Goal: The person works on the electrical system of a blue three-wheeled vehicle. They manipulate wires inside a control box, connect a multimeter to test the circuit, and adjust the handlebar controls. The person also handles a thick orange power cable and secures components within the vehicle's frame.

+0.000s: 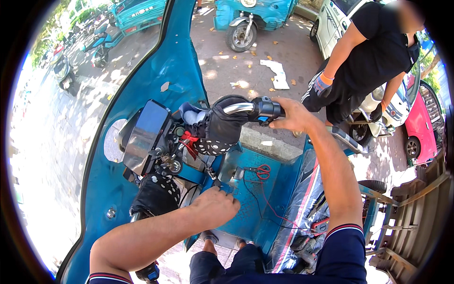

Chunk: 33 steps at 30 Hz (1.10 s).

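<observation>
Hands first: the right hand point(294, 115) is wrapped around the black switch block point(266, 110) at the right end of the handlebar point(239, 108), fingers curled over the top, so it's closed and gripping. The left hand point(215, 204) is pressed down on the teal panel point(246, 208) below the bars, fingers bunched at the lower end of a thin black cable point(206, 168); whether that cable is actually pinched can't be told from here.

The handlebar's long axis runs left to right, the chrome tube being swallowed on its left by a black dotted muff point(220, 130) and ended on the right by the switch block. It's held at its right tip only, so the right hand is on it, while the left hand is well below and nearer the body. The cable runs roughly up and down, from the muff area to the left hand.

A second muff point(153, 194) is seen on the near left grip, with a dark dash screen point(144, 135) between the two. Red scissors point(261, 171) are left lying on the panel just right of the left hand, and a red wire point(276, 213) is trailed toward the near right.

A bystander point(373, 57) in black is stood at the far right beside a white car point(340, 19).
</observation>
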Each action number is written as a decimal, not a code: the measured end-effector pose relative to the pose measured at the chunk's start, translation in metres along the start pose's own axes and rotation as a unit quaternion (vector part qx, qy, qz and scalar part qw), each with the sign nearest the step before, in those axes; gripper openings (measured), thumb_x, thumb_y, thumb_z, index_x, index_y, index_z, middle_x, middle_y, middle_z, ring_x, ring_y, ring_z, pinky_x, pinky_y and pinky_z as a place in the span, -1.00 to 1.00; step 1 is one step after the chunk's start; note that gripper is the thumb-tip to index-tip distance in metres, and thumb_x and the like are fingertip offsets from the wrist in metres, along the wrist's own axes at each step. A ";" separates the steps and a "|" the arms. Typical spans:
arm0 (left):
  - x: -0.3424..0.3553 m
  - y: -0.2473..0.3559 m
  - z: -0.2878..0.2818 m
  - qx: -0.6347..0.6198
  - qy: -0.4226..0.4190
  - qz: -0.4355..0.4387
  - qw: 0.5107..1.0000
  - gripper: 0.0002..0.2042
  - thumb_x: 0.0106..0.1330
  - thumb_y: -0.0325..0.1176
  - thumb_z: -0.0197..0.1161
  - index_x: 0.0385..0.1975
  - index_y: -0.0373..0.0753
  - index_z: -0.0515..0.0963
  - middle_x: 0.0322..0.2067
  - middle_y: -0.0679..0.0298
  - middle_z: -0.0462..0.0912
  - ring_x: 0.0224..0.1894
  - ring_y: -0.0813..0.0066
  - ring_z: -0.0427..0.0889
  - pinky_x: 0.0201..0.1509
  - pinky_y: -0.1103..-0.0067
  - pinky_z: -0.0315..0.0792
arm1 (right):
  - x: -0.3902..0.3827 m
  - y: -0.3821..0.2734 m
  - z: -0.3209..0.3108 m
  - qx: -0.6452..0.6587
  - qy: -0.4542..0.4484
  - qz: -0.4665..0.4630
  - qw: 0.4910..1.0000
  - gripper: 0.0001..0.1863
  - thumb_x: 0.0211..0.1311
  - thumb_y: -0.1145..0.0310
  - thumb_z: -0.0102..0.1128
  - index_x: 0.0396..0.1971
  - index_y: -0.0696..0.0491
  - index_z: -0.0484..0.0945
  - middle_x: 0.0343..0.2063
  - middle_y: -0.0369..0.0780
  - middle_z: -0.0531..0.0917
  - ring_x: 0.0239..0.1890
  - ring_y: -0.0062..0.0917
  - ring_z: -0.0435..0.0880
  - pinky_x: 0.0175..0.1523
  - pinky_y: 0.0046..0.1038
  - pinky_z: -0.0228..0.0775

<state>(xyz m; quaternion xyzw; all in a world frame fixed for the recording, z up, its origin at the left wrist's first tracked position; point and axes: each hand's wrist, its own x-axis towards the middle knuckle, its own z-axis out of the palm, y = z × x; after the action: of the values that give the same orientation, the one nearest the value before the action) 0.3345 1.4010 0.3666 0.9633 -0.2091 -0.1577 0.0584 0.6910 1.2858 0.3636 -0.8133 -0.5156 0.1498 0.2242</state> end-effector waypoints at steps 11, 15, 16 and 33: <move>-0.002 -0.003 0.004 0.007 0.002 -0.010 1.000 -0.83 0.19 -0.39 0.29 -0.27 -0.30 0.65 -0.34 0.16 0.75 -0.25 0.22 0.79 -0.10 0.38 0.56 | 0.003 0.000 0.035 -0.149 0.184 0.041 0.971 -0.59 -0.11 0.26 0.53 -0.15 -0.14 0.70 -0.32 -0.15 0.78 -0.17 -0.09 0.76 -0.07 -0.05 0.58; -0.003 -0.006 0.003 0.033 -0.017 -0.005 0.999 -0.72 0.24 -0.35 0.25 -0.10 -0.33 0.63 -0.29 0.13 0.75 -0.26 0.24 0.78 -0.14 0.41 0.56 | 0.002 0.000 0.036 -0.150 0.185 0.039 0.970 -0.57 -0.10 0.27 0.54 -0.13 -0.15 0.69 -0.31 -0.16 0.78 -0.18 -0.08 0.76 -0.07 -0.04 0.58; -0.003 -0.006 0.001 0.032 -0.019 -0.006 0.999 -0.71 0.24 -0.35 0.25 -0.09 -0.33 0.63 -0.29 0.13 0.76 -0.26 0.24 0.78 -0.14 0.41 0.56 | 0.002 0.001 0.036 -0.148 0.189 0.034 0.970 -0.57 -0.10 0.28 0.53 -0.12 -0.15 0.69 -0.30 -0.16 0.78 -0.18 -0.08 0.76 -0.08 -0.03 0.57; 0.003 -0.004 -0.002 0.023 -0.023 -0.005 0.999 -0.70 0.23 -0.35 0.25 -0.08 -0.34 0.63 -0.29 0.14 0.75 -0.26 0.24 0.78 -0.14 0.39 0.55 | -0.003 0.004 0.034 -0.148 0.236 -0.004 0.960 -0.58 -0.09 0.37 0.49 -0.11 -0.13 0.69 -0.32 -0.20 0.76 -0.20 -0.13 0.76 -0.11 -0.07 0.57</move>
<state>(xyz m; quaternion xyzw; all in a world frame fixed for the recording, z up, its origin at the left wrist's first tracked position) 0.3398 1.4037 0.3668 0.9616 -0.2089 -0.1753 0.0304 0.6764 1.2884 0.3330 -0.8475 -0.4678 -0.1252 0.2175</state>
